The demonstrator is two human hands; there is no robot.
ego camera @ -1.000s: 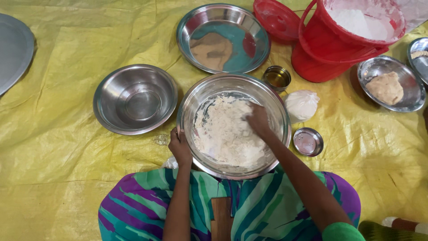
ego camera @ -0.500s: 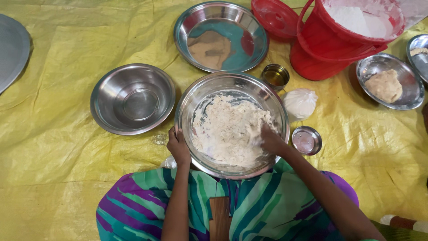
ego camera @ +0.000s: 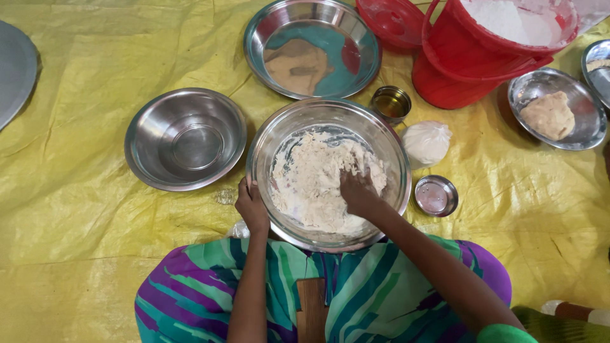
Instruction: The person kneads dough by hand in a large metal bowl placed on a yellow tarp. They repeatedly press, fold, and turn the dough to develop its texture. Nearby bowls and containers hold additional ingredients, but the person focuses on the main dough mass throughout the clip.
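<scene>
At centre, the steel mixing bowl (ego camera: 330, 174) holds crumbly flour dough (ego camera: 318, 181). The right hand (ego camera: 357, 190), a second ago at the far side, now presses in nearer, fingers curled into the dough; the left hand (ego camera: 251, 204) grips the rim throughout, so mixing continues.

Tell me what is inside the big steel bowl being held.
The steel bowl holds pale, crumbly dough. The right hand presses into it; fingertips are buried. The left hand holds the rim. The bowl's bottom is mostly covered.
</scene>
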